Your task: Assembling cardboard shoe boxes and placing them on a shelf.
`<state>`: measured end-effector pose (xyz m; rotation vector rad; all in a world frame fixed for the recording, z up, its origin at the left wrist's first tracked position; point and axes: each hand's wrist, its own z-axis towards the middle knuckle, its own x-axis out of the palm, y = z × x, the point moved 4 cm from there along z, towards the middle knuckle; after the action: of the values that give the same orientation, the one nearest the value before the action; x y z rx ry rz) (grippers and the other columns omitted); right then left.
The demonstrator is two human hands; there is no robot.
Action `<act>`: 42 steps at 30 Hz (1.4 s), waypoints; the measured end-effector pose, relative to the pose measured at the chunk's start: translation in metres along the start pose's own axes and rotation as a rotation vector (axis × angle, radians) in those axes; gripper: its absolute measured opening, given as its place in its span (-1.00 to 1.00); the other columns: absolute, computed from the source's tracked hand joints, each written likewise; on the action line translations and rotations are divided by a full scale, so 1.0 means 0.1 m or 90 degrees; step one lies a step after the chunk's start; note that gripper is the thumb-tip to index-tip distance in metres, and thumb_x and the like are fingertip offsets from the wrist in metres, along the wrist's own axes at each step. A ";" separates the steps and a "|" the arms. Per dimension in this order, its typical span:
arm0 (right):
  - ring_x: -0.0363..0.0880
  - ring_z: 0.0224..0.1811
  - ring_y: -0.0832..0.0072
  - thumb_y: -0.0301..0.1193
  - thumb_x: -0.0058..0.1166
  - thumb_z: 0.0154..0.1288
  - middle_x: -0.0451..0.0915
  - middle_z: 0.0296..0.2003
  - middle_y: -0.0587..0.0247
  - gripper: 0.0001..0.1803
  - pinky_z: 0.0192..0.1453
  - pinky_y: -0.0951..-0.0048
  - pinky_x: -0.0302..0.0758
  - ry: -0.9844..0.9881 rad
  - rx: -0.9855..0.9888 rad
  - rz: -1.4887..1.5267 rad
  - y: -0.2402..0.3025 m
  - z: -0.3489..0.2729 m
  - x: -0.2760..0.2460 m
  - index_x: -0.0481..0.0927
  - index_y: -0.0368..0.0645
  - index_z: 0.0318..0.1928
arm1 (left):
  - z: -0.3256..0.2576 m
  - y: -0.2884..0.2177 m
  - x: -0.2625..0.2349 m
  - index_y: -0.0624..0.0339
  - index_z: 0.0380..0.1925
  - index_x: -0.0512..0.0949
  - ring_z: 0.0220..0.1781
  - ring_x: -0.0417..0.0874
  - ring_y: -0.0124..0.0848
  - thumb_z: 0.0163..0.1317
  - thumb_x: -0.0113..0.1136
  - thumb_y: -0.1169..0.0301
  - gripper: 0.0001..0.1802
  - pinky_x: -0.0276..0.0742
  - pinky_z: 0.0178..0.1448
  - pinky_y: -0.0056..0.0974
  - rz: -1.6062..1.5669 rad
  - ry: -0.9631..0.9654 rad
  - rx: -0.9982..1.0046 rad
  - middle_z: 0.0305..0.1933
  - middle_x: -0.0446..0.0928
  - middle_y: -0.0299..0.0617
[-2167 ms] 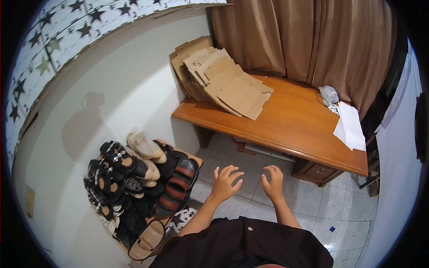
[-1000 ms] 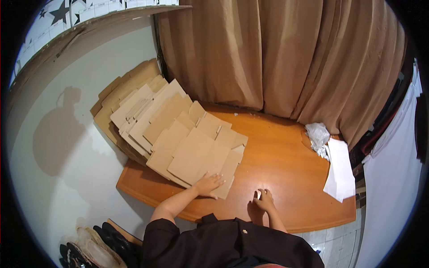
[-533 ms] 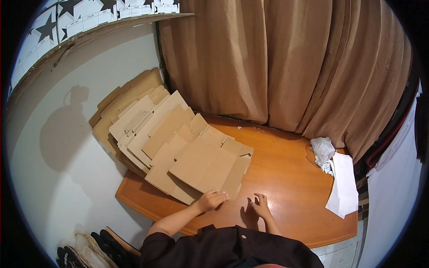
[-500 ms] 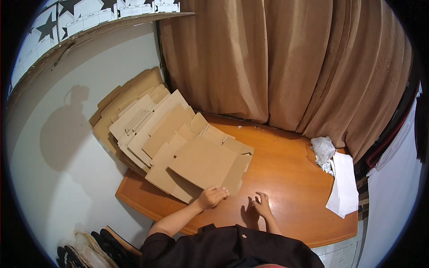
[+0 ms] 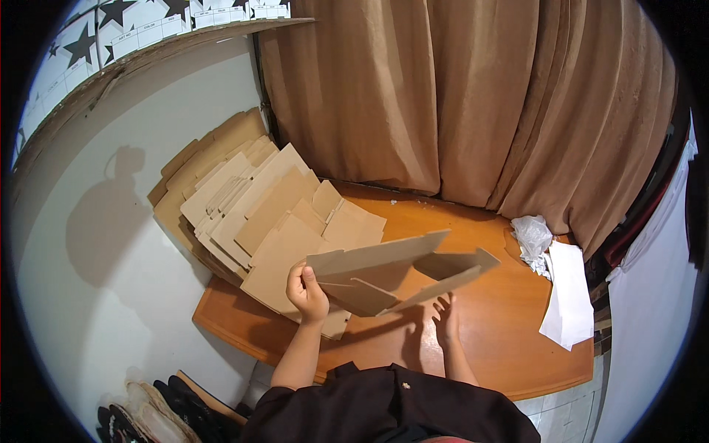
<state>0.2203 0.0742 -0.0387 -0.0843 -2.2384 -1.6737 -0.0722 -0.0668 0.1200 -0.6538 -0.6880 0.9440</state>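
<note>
My left hand [image 5: 308, 298] is closed round the left end of a partly folded brown cardboard box [image 5: 377, 260], thumb towards me. The box hangs tilted above the wooden table [image 5: 509, 325], its flaps standing up at angles. Under its right part is my right hand [image 5: 446, 322], fingers spread and close to the lower edge; whether they touch the cardboard I cannot tell. To the left lies a leaning stack of flat cardboard box blanks [image 5: 277, 221], partly behind the held box.
A crumpled clear plastic bag [image 5: 532, 238] and white paper sheets [image 5: 567, 299] lie at the table's right end. Brown curtains [image 5: 354, 103] hang behind. Above left, a shelf [image 5: 170, 50] carries white boxes with dark stars. Several shoes [image 5: 159, 410] stand at lower left.
My left hand has lifted the top cardboard piece off the stack and brought it right and towards me, where its panels now stand folded up. My right hand has moved slightly up, beneath it.
</note>
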 end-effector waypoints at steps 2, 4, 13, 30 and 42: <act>-0.14 0.43 0.19 0.29 -0.39 0.24 -0.01 0.36 0.10 -0.17 0.36 -0.18 -0.36 -0.045 -0.021 0.073 0.05 0.02 -0.07 -0.08 0.17 0.39 | -0.03 -0.04 -0.05 0.35 -0.32 0.45 -0.24 0.45 -0.48 0.36 -0.04 0.30 -0.72 0.37 -0.05 -0.36 -0.023 -0.018 -0.045 -0.26 0.51 -0.18; -0.24 0.45 0.20 0.30 -0.44 0.23 -0.06 0.39 0.12 -0.15 0.34 -0.23 -0.44 -0.087 -0.050 0.099 0.12 0.03 -0.09 -0.15 0.17 0.41 | -0.03 -0.02 -0.06 0.33 -0.33 0.43 -0.29 0.36 -0.55 0.37 -0.05 0.30 -0.73 0.32 -0.13 -0.43 -0.040 -0.022 -0.053 -0.33 0.43 -0.28; 0.01 0.37 0.27 0.21 -0.34 0.28 0.05 0.35 0.26 -0.24 0.34 0.01 -0.13 -0.120 -0.186 0.273 0.70 -0.03 -0.03 -0.02 0.14 0.37 | 0.03 0.01 -0.15 0.20 -0.48 0.33 -0.38 0.23 -0.63 0.38 -0.06 0.28 -0.72 0.23 -0.25 -0.50 -0.131 -0.082 -0.104 -0.47 0.27 -0.43; 0.49 -0.04 0.32 0.14 -0.38 0.36 0.48 0.00 0.08 -0.31 0.04 0.31 0.46 0.252 0.131 0.013 0.57 -0.13 0.18 0.33 -0.19 0.16 | 0.32 0.14 -0.07 0.34 -0.34 0.51 -0.41 0.30 -0.64 0.26 0.14 0.19 -0.65 0.23 -0.31 -0.51 -0.142 0.261 -0.112 -0.48 0.37 -0.43; 0.45 -0.05 0.38 0.36 -0.29 0.14 0.48 -0.11 0.19 -0.18 -0.02 0.32 0.39 0.084 -0.011 -0.030 0.59 -0.25 0.44 0.40 -0.14 0.02 | -0.07 1.10 -0.22 0.28 0.33 -0.05 0.40 -0.02 -0.31 0.29 -0.41 -0.24 -0.13 -0.13 0.41 -0.26 0.013 0.402 -0.412 0.37 0.01 -0.06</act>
<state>0.1991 0.0612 0.0350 0.0725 -2.1448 -1.6721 -0.1301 -0.0397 0.0277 -1.4551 -0.4026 0.4646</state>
